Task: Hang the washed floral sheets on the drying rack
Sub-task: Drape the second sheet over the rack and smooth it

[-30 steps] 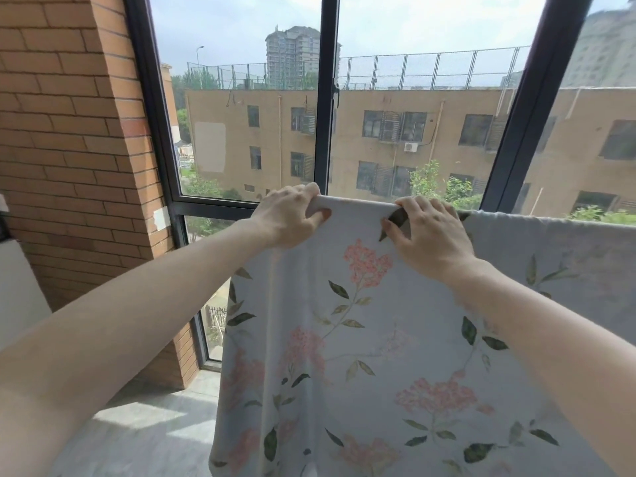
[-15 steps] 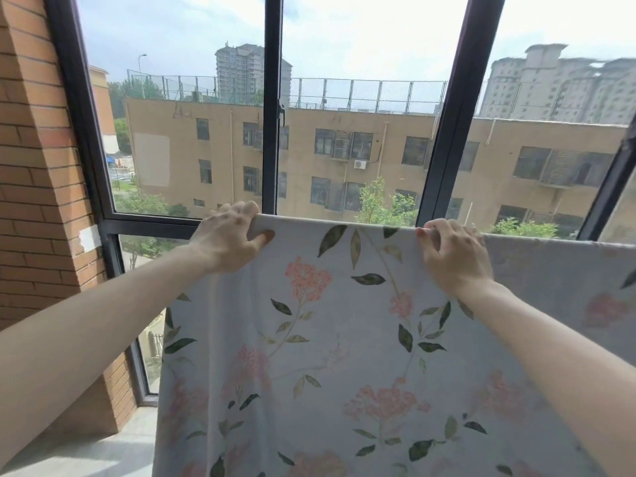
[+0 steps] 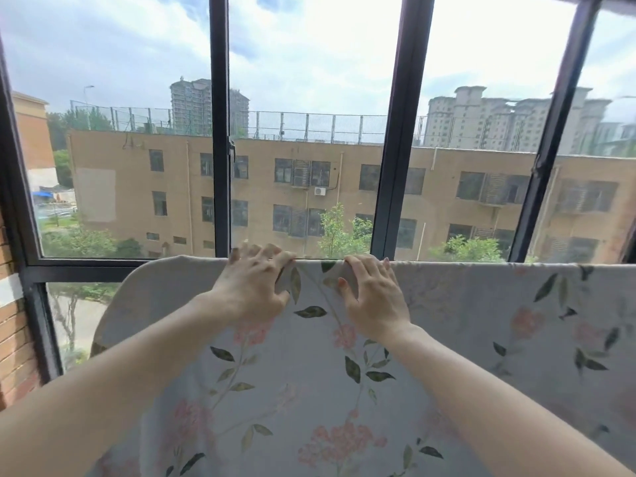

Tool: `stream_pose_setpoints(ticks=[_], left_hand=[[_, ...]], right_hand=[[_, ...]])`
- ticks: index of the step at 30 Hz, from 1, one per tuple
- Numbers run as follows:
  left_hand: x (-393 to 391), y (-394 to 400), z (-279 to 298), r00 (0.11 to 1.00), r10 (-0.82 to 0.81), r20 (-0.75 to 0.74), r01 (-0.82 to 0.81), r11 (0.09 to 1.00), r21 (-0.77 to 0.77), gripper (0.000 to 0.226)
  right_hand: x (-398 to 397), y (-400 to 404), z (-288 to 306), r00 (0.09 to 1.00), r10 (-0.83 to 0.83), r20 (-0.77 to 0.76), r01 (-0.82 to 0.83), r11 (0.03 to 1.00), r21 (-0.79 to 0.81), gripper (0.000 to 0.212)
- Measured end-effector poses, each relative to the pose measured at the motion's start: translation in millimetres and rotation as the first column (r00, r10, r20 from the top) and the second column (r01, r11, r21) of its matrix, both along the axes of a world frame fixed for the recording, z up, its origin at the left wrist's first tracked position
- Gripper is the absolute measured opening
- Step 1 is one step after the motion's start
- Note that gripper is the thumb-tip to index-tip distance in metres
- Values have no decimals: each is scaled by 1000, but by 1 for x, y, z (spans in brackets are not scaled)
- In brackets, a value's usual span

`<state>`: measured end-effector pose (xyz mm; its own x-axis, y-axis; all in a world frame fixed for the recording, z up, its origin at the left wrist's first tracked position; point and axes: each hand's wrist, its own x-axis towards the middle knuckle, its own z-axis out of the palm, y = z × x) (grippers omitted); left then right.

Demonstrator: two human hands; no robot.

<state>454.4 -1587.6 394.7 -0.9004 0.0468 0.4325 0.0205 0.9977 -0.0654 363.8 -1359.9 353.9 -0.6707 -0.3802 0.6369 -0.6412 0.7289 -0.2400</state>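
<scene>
The floral sheet (image 3: 344, 390) is draped over a horizontal bar hidden beneath its top fold, hanging down toward the near side and spreading across the scene from left of centre to the right edge. Its top edge is gripped by the left hand (image 3: 256, 284), fingers curled over the fold, thumb pressed on the near face. Just to the right, the same edge is held by the right hand (image 3: 373, 290), fingers hooked over the top. Beyond, a dark window frame (image 3: 220, 132) is seen, and far off a tan building (image 3: 344, 187).
</scene>
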Motion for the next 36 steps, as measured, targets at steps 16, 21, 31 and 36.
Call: stream_pose_setpoints(ticks=[16,21,31,36], left_hand=[[-63,97,-7,997,80,-24,-78,996,51,44],[-68,124,3,977,205,57,-209,976,55,37],[-127,314,6,999,3,41,-6,998,70,80],[-174,404,8,993,-109,44,110,994,-5,78]], right_hand=[[-71,226,29,936,-301,183,281,951,128,56],[-92,295,32,938,-249,240,220,965,143,57],[-108,428,5,933,-213,289,197,977,85,58],[-123,487,-4,927,-234,292,236,971,31,59]])
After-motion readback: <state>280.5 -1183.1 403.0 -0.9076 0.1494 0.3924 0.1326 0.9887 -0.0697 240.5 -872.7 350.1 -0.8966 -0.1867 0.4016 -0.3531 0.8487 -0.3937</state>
